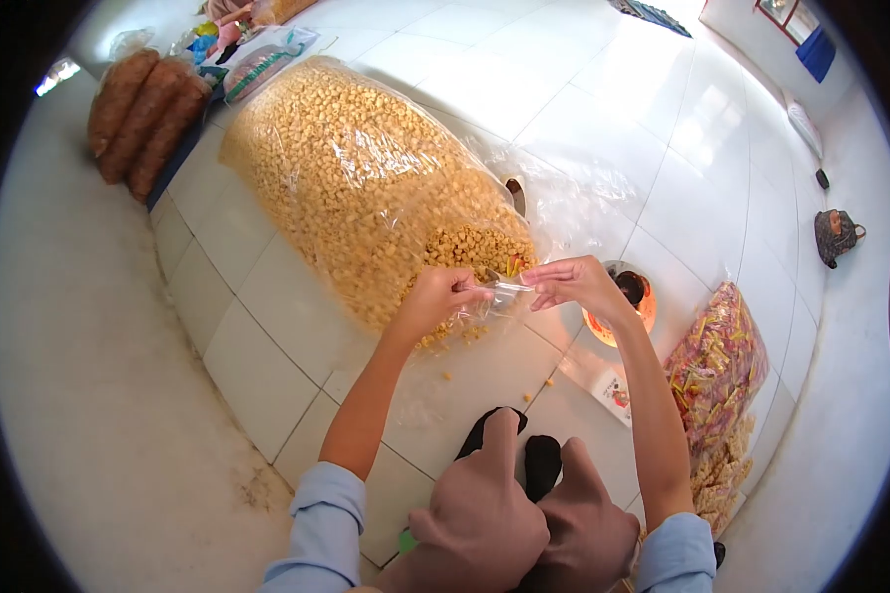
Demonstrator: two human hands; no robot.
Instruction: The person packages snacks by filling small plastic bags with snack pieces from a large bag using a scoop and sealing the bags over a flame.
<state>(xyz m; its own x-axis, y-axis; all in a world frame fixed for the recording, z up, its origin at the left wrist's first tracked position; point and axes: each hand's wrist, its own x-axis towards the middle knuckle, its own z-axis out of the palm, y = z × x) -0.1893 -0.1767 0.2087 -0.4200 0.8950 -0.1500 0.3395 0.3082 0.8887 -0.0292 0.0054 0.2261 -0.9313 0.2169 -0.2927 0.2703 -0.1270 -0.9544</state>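
Observation:
A small clear plastic bag [505, 288] is stretched between my two hands, above the opening of a large clear sack of yellow puffed snacks [366, 178]. My left hand [439, 299] pinches one side of the small bag with closed fingers. On the other side, my right hand [575, 284] holds its edge between thumb and fingers, the fingers fairly straight. What the small bag contains is hard to make out. Loose snack pieces lie in the sack's mouth below my hands, and something red and yellow shows just behind the small bag.
Right of my right hand stands a round orange, glowing object [646, 308] with a dark top. Near it lie a white printed packet [613, 397] and a bag of colourful wrapped pieces [719, 361]. Tall brown-filled bags [148, 124] lean at the left wall. A few crumbs dot the tiles.

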